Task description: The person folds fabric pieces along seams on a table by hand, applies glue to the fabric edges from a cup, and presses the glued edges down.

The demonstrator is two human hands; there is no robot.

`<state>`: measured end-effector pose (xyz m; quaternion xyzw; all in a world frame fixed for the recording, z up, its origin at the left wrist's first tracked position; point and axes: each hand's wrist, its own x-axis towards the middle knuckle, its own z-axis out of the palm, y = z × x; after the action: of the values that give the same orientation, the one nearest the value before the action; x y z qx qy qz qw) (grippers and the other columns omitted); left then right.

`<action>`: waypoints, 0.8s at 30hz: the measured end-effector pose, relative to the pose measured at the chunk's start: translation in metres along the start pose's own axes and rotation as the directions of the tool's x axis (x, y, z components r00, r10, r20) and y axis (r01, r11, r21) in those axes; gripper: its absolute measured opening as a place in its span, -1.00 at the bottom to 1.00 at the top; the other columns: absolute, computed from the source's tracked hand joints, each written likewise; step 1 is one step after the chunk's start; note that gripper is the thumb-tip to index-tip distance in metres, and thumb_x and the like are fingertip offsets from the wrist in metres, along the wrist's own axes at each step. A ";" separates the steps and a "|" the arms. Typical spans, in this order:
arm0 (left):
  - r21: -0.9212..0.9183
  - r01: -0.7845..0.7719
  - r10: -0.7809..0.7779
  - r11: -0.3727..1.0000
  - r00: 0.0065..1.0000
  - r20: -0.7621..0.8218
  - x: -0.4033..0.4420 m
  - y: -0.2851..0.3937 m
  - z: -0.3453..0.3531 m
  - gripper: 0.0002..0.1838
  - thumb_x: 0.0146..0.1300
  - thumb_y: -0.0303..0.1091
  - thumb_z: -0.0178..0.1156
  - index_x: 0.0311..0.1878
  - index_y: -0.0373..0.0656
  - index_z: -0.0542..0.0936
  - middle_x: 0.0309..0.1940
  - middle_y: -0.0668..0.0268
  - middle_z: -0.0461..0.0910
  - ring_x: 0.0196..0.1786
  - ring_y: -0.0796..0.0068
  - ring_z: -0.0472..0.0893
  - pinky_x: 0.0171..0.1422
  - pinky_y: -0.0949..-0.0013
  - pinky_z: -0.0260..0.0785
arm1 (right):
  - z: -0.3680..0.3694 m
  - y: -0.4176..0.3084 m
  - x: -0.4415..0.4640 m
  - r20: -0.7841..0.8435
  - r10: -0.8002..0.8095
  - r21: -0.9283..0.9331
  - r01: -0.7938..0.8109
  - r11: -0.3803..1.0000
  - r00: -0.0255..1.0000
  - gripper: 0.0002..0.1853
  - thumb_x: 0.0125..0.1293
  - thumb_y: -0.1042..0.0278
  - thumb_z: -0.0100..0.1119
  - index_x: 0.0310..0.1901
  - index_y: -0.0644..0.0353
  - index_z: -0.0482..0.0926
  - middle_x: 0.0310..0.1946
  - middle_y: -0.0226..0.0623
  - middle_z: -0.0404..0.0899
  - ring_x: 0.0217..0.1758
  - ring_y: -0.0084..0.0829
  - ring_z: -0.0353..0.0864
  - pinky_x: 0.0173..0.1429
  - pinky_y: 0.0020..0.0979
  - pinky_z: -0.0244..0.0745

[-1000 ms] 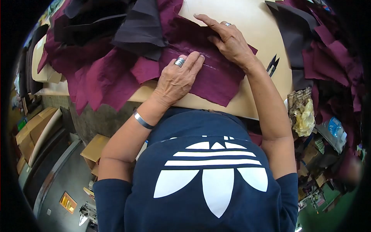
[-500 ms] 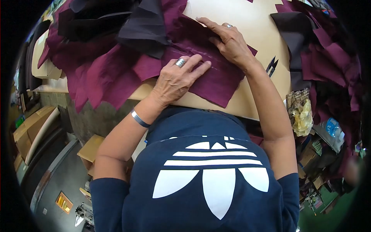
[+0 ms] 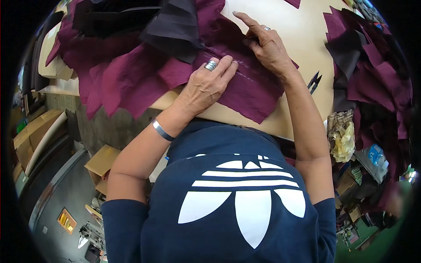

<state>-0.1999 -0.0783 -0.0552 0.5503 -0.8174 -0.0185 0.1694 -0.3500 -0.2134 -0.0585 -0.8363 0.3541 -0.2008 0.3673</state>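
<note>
Maroon cloth [image 3: 254,92] with pale chalky lines lies on the light tabletop [image 3: 307,39]. My left hand [image 3: 208,85], with a wide silver ring, rests on it, fingers bent and drawn together near the lines; whether they pinch any fabric is hidden. My right hand [image 3: 267,48] lies at the cloth's upper right edge, its index finger stretched out and the others bent beneath. Dark grey cloth [image 3: 173,30] is heaped to the upper left of my left hand. Black thread snips [image 3: 314,82] lie on the table right of my right forearm.
More maroon cloth [image 3: 127,79] hangs over the front edge at left. At right are piled maroon and dark pieces [image 3: 372,83] and a crumpled yellowish plastic bundle [image 3: 342,140]. A cardboard box [image 3: 103,164] stands below the table at left.
The fingers of my left hand spread a little and then came together again over the lines. The view has shifted slightly, so the table and cloths appear displaced. My right hand keeps its pose.
</note>
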 end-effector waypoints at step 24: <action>-0.012 -0.038 0.036 0.999 0.992 -0.120 -0.022 -0.011 0.007 -0.67 0.06 -0.42 0.05 -0.07 -0.18 0.56 -0.14 0.27 0.47 -0.17 0.36 0.53 -0.14 0.40 0.46 | 0.004 -0.007 0.010 -0.004 -0.059 -0.094 0.058 0.994 0.998 -0.31 0.11 0.56 0.18 0.28 -0.23 0.28 -0.35 -0.11 0.58 -0.29 -0.12 0.54 -0.09 -0.17 0.41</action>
<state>-0.1845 -0.0636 -0.0695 0.5340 -0.8156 0.0120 0.2226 -0.3376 -0.2158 -0.0548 -0.8620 0.3397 -0.1973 0.3205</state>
